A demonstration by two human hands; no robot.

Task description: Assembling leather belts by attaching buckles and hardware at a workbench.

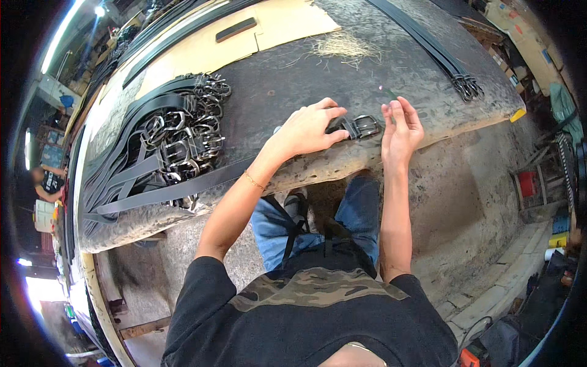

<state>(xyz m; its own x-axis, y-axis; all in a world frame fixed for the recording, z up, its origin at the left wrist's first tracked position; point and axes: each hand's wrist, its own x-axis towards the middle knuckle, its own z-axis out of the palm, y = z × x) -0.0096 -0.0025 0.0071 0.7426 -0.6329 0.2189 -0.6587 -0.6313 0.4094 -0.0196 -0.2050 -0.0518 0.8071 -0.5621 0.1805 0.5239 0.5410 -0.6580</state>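
Note:
A black leather belt (214, 182) runs along the table's near edge to a metal buckle (365, 126) in front of me. My left hand (309, 129) is closed on that belt just left of the buckle, thumb and fingers on either side of the strap. Right of the buckle, my right hand (403, 129) is raised with thumb and fingertips pinched together. A small, thin dark thing with a pinkish tip (381, 88) shows by those fingertips; its kind is too small to tell.
A heap of black belts with buckles (183, 134) lies to the left. Farther off are cardboard sheets (293, 30) with a dark block (236, 29), and a pile of straw-coloured strands (347, 48). More belts (422, 46) lie at the far right. The worn table (275, 79) has a rounded near edge.

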